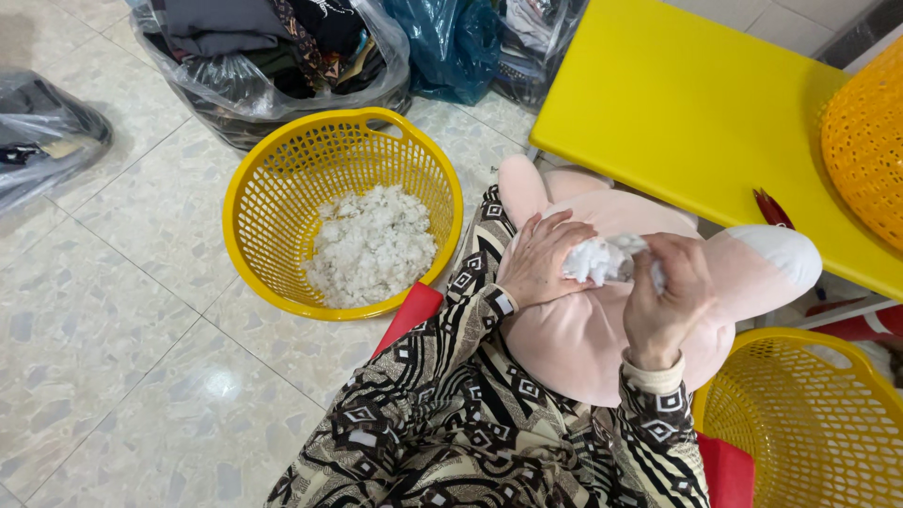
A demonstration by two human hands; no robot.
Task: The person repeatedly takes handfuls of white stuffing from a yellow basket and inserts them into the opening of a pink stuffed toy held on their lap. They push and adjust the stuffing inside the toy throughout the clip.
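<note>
White stuffing (594,259) between both hands

orange basket (870,141) cut off at right, right fingertips hidden in stuffing (602,259)

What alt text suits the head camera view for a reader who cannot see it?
A left hand and right hand hold white stuffing at a pink plush toy on the person's lap. A yellow basket of stuffing sits on the floor, beside a yellow table.

Pink plush toy (583,329), white stuffing (594,258), yellow basket (273,188), black-and-beige patterned sleeves (442,376).
</note>
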